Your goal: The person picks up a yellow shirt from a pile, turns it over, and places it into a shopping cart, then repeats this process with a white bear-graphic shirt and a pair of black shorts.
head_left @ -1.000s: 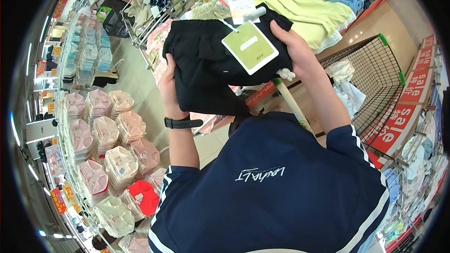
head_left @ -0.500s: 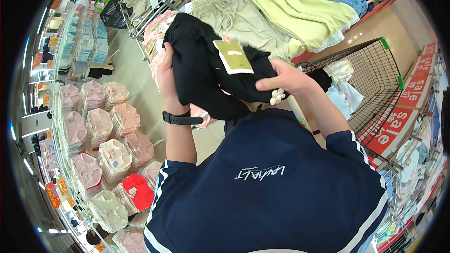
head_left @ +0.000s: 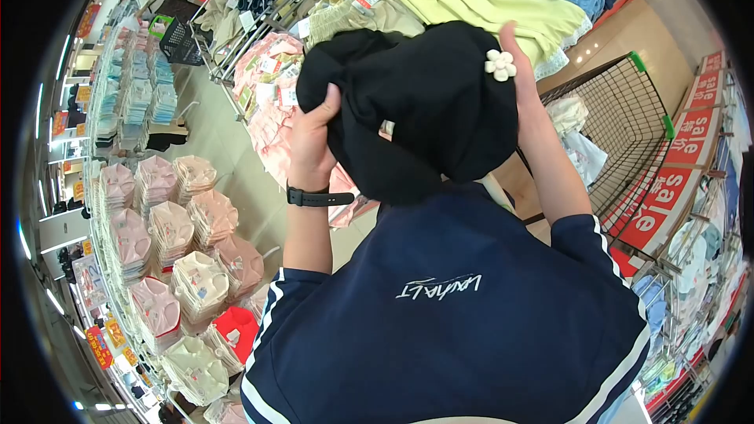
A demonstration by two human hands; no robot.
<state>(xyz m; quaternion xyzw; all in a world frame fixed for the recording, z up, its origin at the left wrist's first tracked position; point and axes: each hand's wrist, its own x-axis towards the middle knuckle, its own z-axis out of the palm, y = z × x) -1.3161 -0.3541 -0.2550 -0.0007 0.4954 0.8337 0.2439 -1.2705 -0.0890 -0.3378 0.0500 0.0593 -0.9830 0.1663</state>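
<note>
Bunched black cloth fills the space in front of my chest: a black garment [head_left: 424, 102] held between both hands. My left hand [head_left: 316, 137] grips its left side, thumb on top and the other fingers hidden under the fabric; a dark band circles that wrist. At the opposite edge, my right hand [head_left: 525, 90] holds the cloth with its thumb pointing up and its fingers behind the folds. A white flower ornament [head_left: 500, 65] shows by the right thumb, overlapping the cloth. The garment's tag is out of sight.
Beyond the garment, a rack carries yellow shorts [head_left: 487, 4] and pink clothes [head_left: 271, 110]. A wire shopping cart [head_left: 628, 126] with light cloth inside stands to the right, beside red sale signs [head_left: 664, 196]. Left are stacks of folded underwear [head_left: 196, 279].
The black garment has been turned over and spread wider, hiding its olive tag. My right hand has moved outward and up; my left hand has shifted slightly right and down.
</note>
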